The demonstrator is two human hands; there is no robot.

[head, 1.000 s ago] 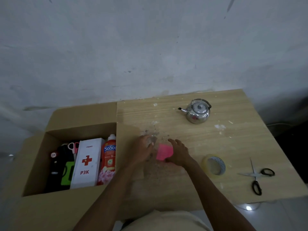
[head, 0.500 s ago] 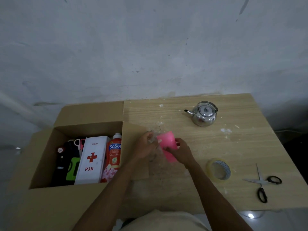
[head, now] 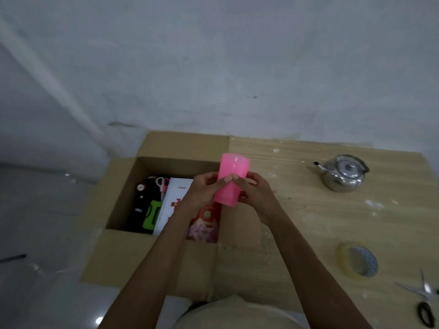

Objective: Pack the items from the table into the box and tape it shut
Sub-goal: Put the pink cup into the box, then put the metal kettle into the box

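Pink and translucent, the pink plastic cup (head: 234, 179) is held in the air by both hands over the right-hand edge of the open cardboard box (head: 123, 255), above the red bottle (head: 206, 222) packed there. The left hand (head: 203, 189) and right hand (head: 257, 192) curl their fingers round its middle from either side, and the thumbs meet on its near face. Its long axis runs away from the person, wide mouth farthest and base nearest, leaning slightly right. The box's opening lies below and to the left of the cup, so the left hand is on the nearer side. A white first-aid box (head: 175, 200) stands beside the bottle. On the pale wooden table (head: 308, 222), flecked with white, sit a steel kettle (head: 342, 174), a tape roll (head: 358, 262) and scissors (head: 425, 302). Behind is a grey wall.
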